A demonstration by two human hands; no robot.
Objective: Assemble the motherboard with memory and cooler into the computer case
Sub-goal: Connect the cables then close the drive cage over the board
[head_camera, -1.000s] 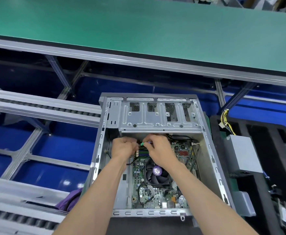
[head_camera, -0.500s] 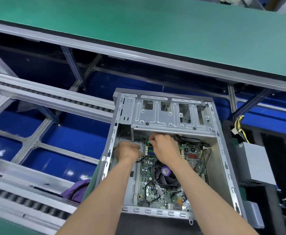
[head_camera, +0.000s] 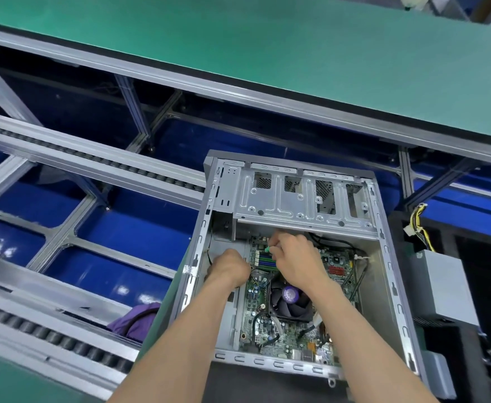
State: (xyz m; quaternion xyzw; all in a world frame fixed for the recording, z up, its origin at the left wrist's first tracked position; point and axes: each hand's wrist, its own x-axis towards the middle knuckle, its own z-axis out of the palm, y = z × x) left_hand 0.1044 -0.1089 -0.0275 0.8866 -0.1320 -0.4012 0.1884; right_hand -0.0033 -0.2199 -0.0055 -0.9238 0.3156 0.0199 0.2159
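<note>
motherboard (head_camera: 279,324) seated in case (head_camera: 395,289), cooler (head_camera: 289,301) on | my right hand (head_camera: 295,260) pinches small green-tipped part, maybe a connector, by memory slots (head_camera: 267,258) | left hand (head_camera: 229,267) fisted at board edge, contents unclear | risk: blind push under drive cage (head_camera: 305,205) bends pins

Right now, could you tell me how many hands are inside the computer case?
2. The left hand is at the motherboard's left edge; the right hand is over the memory slots, above the cooler fan. None seems hidden.
</note>
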